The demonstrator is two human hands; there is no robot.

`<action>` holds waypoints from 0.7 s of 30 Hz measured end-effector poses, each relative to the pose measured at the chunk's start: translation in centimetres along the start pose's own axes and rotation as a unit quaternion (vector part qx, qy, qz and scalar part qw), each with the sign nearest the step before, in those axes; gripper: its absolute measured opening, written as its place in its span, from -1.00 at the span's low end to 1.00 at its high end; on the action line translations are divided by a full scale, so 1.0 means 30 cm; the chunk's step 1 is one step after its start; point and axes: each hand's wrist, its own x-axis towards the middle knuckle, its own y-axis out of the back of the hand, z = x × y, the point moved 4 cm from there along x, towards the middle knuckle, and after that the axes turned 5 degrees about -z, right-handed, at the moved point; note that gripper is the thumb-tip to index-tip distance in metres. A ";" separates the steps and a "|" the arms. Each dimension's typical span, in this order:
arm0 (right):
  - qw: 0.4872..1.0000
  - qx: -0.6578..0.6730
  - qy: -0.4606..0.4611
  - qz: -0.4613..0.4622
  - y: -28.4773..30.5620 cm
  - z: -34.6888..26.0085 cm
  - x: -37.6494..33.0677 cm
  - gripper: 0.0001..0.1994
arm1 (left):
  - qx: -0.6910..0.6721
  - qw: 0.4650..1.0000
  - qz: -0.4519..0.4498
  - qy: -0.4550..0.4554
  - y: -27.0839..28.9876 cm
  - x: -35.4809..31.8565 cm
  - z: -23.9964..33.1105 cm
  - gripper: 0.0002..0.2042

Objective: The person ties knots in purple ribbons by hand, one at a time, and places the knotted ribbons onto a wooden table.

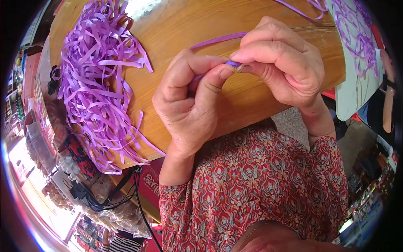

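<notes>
Over the wooden table, my left hand pinches a purple ribbon between thumb and forefinger. Opposite it, my right hand is closed on the same ribbon, fingertips almost touching those of the left. Between the fingertips shows a small purple knot or fold; its exact form is too small to tell. A length of purple ribbon runs behind both hands across the tabletop. To the left of my left hand lies a big heap of loose purple ribbons.
The wooden table curves along its near edge, close to my body. At the right, a pale board carries more tangled purple ribbon. Black cables hang at the lower left beside plastic bags. Part of another person's arm shows at far right.
</notes>
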 end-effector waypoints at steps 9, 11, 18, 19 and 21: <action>0.999 0.025 -0.005 0.044 -0.017 0.025 -0.006 -0.81 | -0.084 0.990 0.045 0.105 -0.005 -0.012 -0.057 -0.95; 0.999 0.018 -0.010 0.043 -0.015 0.019 -0.011 -0.81 | -0.118 0.983 0.042 0.135 -0.013 -0.016 -0.070 -0.94; 0.997 0.033 -0.012 0.065 -0.016 0.031 -0.024 -0.82 | -0.163 0.971 -0.003 0.173 -0.017 -0.028 -0.112 -0.90; 0.997 0.029 -0.010 0.067 -0.016 0.029 -0.021 -0.82 | -0.131 0.977 -0.004 0.167 -0.013 -0.031 -0.104 -0.90; 0.997 0.043 -0.007 0.060 -0.015 0.027 -0.017 -0.82 | -0.099 0.982 -0.008 0.159 -0.009 -0.025 -0.101 -0.89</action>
